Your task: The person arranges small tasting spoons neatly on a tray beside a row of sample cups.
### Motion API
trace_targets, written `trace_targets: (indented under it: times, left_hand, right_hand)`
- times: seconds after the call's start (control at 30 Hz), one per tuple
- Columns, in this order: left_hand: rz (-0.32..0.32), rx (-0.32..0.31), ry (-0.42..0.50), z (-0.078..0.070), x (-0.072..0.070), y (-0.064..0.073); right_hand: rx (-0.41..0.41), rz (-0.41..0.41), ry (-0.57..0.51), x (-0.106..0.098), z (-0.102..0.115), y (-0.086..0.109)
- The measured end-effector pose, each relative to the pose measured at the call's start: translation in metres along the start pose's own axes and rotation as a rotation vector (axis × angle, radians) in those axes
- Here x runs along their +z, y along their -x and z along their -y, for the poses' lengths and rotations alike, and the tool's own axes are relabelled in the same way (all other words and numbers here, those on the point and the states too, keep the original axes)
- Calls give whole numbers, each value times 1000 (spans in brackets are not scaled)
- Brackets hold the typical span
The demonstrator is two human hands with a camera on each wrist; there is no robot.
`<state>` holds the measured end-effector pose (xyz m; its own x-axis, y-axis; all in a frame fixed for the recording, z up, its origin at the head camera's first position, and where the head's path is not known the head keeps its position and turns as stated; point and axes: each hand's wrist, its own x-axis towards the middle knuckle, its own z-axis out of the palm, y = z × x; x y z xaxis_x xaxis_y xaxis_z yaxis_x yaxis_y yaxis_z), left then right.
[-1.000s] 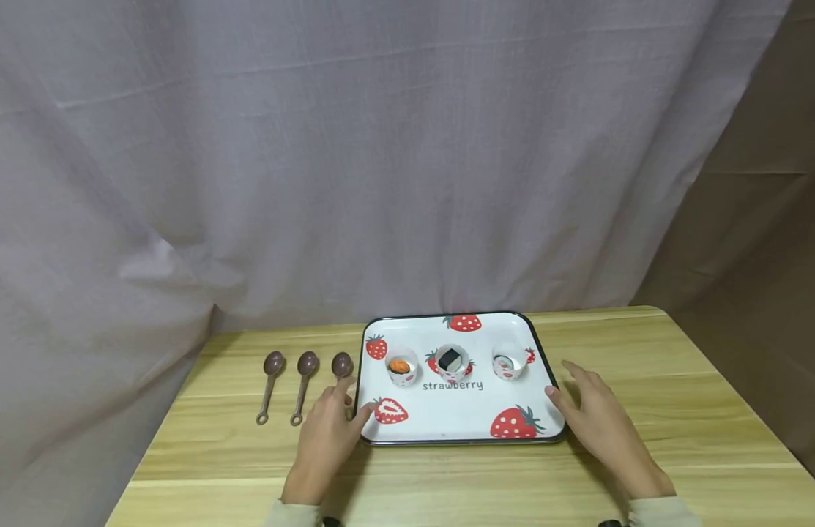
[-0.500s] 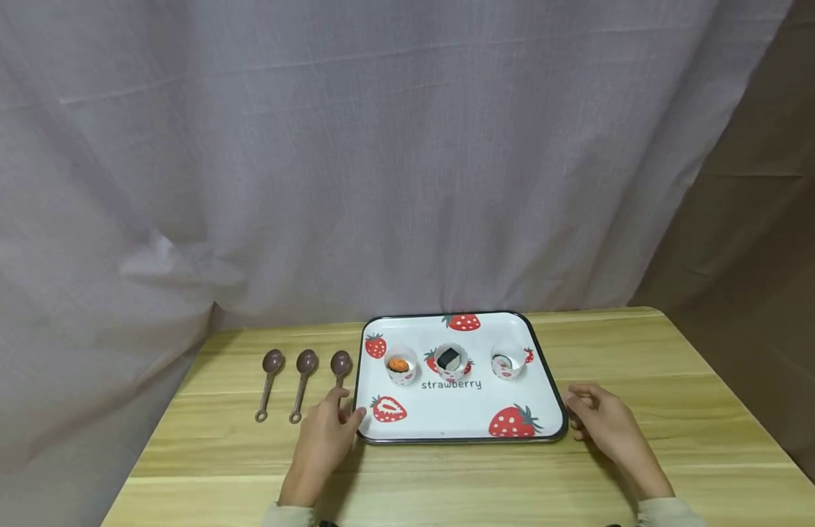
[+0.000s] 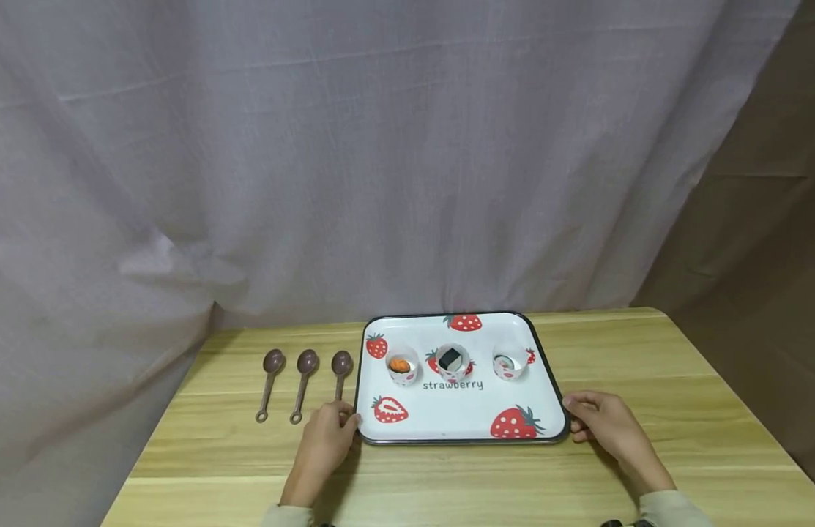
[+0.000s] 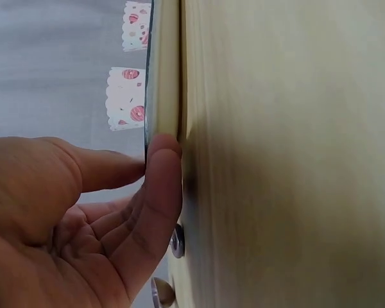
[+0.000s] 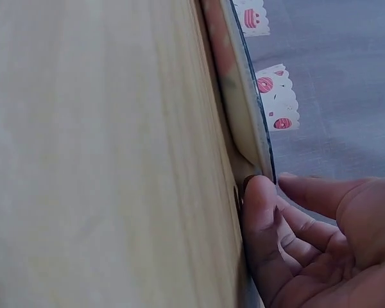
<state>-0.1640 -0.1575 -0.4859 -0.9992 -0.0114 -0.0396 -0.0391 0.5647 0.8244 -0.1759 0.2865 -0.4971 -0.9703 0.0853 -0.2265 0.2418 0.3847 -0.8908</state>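
Observation:
A white tray (image 3: 420, 421) with a dark rim and printed strawberries lies on the wooden table. My left hand (image 3: 326, 437) pinches its left rim, thumb above and index finger (image 4: 162, 186) against the outer wall. At the opposite edge my right hand (image 3: 610, 427) holds the rim the same way, thumb (image 5: 314, 192) on top and index finger low by the table. Three patterned paper cups stand in a row on the tray. The left cup (image 3: 403, 378) has an orange-topped piece of sushi, the middle cup (image 3: 453, 375) a black-and-white rice ball, the right cup (image 3: 510, 372) a sushi roll.
Left of the tray lie three brown spoons: the outer spoon (image 3: 269, 380), the middle spoon (image 3: 304, 380) and the near spoon (image 3: 342, 364), its handle partly behind my left hand. A grey curtain (image 3: 407, 183) hangs along the table's back edge.
My left hand has drawn back a little, its thumb going from over the tray to the rim. My right hand's fingers have curled from spread to gripping the right rim. The tray stays put.

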Motion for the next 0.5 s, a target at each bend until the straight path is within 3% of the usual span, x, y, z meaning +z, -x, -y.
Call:
trace_targets:
  times: [0.2,0.5]
  left_hand:
    - [12,-28,2,3,1,1]
    - [14,-21,30,5,5,-3]
  right_hand:
    - [-2,10,32,2,-3,-3]
    - [-41,20,123,1,1,-6]
